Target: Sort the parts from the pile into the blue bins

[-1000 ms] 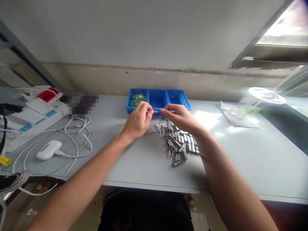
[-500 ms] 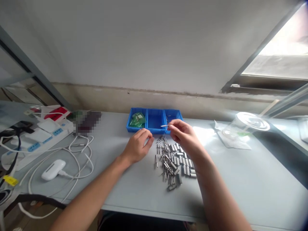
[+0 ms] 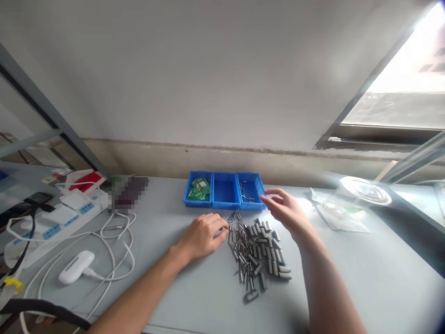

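Observation:
My left hand (image 3: pixel 206 235) rests low over the table at the left edge of a pile of thin metal pins (image 3: pixel 243 248). Its fingers are bent, a gap shows between thumb and forefinger, and I see nothing held. At the right front corner of a blue three-part bin (image 3: pixel 225 205), my right hand (image 3: pixel 282 208) hovers with thumb and forefinger apart and nothing visible between them. Several thin pins (image 3: pixel 247 198) lie in the bin's right compartment. Short grey metal blocks (image 3: pixel 273 254) lie loosely grouped to the right of the pin pile.
A green packet (image 3: pixel 199 189) fills the bin's left compartment. On the left are a power strip (image 3: pixel 62 220), white cables (image 3: pixel 113 241) and a white charging case (image 3: pixel 77 266). A clear plastic bag (image 3: pixel 342 215) and a round clear container (image 3: pixel 365 191) sit at right.
My right hand has moved right and let go of the thin pin it held; more pins now show in the right compartment. My left hand is closer to the pile. The view has tilted up slightly.

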Demonstrator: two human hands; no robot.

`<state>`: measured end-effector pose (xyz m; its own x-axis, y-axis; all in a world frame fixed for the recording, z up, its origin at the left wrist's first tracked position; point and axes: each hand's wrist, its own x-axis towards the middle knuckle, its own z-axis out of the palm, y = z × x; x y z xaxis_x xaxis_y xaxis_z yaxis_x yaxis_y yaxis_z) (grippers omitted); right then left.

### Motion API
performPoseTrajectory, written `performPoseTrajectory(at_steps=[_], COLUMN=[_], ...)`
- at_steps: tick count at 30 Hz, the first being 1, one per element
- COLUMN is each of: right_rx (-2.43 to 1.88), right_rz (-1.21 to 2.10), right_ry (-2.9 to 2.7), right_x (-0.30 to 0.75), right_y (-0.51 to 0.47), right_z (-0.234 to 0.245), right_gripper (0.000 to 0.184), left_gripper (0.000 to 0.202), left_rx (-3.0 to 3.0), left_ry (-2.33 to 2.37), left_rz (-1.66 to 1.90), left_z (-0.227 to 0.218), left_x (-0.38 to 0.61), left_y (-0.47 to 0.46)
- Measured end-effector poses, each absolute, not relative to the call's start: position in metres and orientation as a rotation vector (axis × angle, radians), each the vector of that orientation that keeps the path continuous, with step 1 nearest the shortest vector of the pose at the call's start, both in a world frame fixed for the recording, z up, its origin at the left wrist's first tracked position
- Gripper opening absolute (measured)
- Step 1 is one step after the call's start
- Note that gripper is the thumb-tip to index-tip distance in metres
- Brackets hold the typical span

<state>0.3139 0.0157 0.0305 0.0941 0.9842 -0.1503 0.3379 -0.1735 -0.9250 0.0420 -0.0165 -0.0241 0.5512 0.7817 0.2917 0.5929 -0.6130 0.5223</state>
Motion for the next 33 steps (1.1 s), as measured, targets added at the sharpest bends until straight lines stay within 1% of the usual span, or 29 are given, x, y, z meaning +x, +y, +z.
performPoseTrajectory(at_steps=[3,4,5,6,8,15,18,20,23,25,28,33], right_rx=[-1.712,-1.739,-1.773,-1.811,-1.871,-1.891,-1.949,-1.942,-1.812,-1.721,-1.769,-1.741], right_rz=[1.062,1.012,0.929,0.829,0.661,0.499,0.41,0.379,0.4,0.385,0.204,0.228], right_ry=[-1.899,-2.084,-2.239,-2.36,-2.505,-2.626,-2.629,-2.616,-2.559,-2.521,-2.589,-2.772], right_x=[0.311,0.308,0.304,0.301,0.294,0.288,0.287,0.286,0.28,0.268,0.239,0.198], right_y=[0.01,0.008,0.006,0.004,0.002,0.002,0.0,-0.002,0.004,0.02,0.061,0.124], right_z=[0.025,0.022,0.019,0.017,0.013,0.012,0.015,0.023,0.046,0.061,0.074,0.063], right_gripper=[0.027,0.024,0.027,0.035,0.046,0.047,0.04,0.037,0.034,0.034,0.038,0.037], left_gripper=[0.013,0.013,0.013,0.013,0.013,0.016,0.016,0.016,0.016,0.016,0.014,0.014], left_rx=[2.428,2.426,2.423,2.418,2.408,2.363,2.344,2.344,2.356,2.377,2.439,2.443], left_ry=[1.128,1.133,1.142,1.148,1.149,1.155,1.169,1.175,1.167,1.165,1.282,1.622], left_rz=[0.71,0.709,0.709,0.712,0.728,0.796,0.801,0.811,0.875,0.971,1.12,1.208], left_z=[-0.025,-0.025,-0.025,-0.026,-0.026,-0.024,-0.024,-0.024,-0.026,-0.026,-0.025,-0.023], left_x=[0.042,0.042,0.042,0.041,0.04,0.035,0.034,0.033,0.032,0.031,0.029,0.025], left_y=[-0.017,-0.017,-0.017,-0.016,-0.016,-0.014,-0.015,-0.014,-0.011,-0.009,-0.007,-0.004])
